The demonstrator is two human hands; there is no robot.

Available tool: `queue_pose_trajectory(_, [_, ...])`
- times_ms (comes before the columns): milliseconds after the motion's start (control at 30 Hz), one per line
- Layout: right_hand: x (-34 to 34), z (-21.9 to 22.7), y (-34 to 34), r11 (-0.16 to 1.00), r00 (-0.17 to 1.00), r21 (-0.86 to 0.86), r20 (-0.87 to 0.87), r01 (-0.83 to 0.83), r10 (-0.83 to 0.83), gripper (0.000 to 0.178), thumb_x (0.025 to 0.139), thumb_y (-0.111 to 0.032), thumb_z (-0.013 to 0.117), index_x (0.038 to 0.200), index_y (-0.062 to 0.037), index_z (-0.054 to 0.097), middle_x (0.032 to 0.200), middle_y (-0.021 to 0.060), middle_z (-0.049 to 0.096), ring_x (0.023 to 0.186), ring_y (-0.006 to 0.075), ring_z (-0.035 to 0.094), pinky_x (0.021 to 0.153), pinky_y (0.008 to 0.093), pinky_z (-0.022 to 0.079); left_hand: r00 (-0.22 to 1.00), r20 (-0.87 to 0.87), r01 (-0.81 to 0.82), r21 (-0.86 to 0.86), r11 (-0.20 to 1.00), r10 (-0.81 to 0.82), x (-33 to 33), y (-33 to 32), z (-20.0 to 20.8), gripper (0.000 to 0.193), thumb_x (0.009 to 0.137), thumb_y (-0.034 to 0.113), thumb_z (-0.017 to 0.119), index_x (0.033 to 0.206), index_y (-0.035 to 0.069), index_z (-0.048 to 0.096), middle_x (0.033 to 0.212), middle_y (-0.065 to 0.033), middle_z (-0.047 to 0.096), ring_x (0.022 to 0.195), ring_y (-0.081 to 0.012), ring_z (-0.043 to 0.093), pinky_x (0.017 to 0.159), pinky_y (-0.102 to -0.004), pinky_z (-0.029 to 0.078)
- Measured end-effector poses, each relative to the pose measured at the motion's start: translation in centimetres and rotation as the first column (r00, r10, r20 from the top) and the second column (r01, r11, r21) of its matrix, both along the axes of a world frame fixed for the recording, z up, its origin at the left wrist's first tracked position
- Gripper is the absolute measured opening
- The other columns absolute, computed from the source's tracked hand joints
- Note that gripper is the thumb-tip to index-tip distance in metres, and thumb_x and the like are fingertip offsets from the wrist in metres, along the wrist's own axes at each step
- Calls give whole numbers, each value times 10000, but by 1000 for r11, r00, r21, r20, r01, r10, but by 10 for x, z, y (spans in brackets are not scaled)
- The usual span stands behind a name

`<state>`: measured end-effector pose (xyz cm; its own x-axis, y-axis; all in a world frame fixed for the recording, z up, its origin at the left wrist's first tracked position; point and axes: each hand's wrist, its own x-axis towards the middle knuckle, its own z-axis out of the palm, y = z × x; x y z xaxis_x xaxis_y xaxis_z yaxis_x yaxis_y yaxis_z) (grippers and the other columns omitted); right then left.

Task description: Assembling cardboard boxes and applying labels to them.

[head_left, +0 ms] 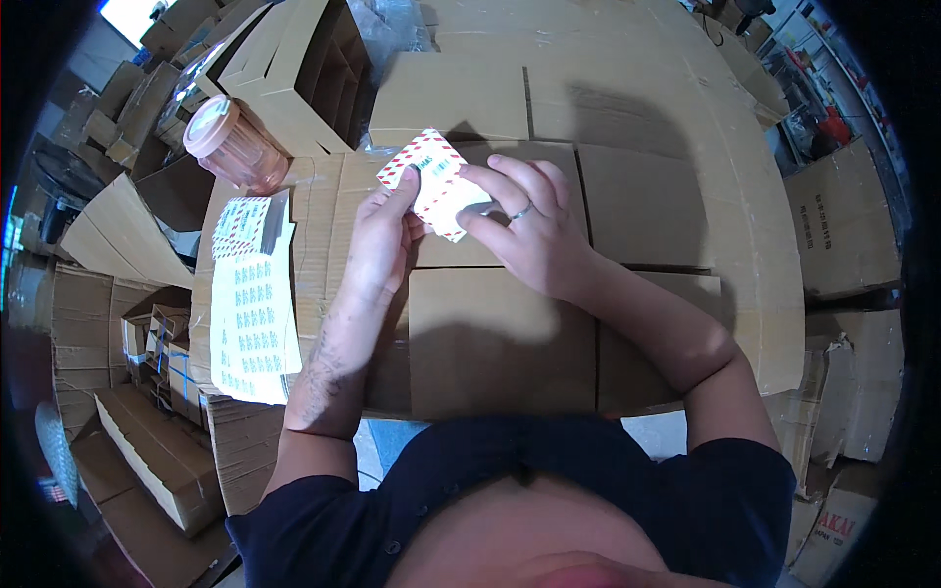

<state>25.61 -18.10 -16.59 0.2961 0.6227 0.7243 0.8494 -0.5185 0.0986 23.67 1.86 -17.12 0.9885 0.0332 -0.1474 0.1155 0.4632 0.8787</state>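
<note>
My left hand point(392, 220) is closed on a small white card point(438, 186) with red-striped edges and dark print, its thumb lying on the card's face. From the other side my right hand point(534, 220), with a ring on one finger, curls its fingers against the card's right edge. Its thumb presses lower down, close to a greyish corner. Both hands are above flat brown cardboard point(500, 333) on the table. Whether the card is one layer or several I cannot tell.
To the left lie white label sheets point(257, 323) with rows of print, topped by striped cards point(240, 227). Behind them stand a pink clear cup point(235, 147) with a lid and an open carton with dividers point(338, 83). Boxes point(833, 220) line the right side.
</note>
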Motion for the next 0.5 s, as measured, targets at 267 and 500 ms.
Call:
queue_pose_trajectory(267, [8, 8, -9, 897, 954, 376, -88, -234, 286, 426, 736, -138, 718, 1133, -145, 566, 1304, 142, 536, 1251, 331, 485, 1005, 530, 368, 981, 22, -189, -51, 981, 190, 4, 8, 6, 304, 1009, 264, 513, 1184, 24, 579, 1063, -96, 686, 905, -160, 692, 782, -297, 574])
queue_pose_trajectory(500, [1, 8, 1, 982, 982, 168, -153, -83, 109, 526, 827, -93, 668, 1326, -186, 530, 1204, 71, 603, 1246, 302, 488, 1094, 520, 276, 976, 116, 166, 160, 973, -186, -19, -8, 19, 246, 990, 187, 560, 1132, -2, 630, 1041, -54, 685, 919, -84, 631, 814, -251, 498])
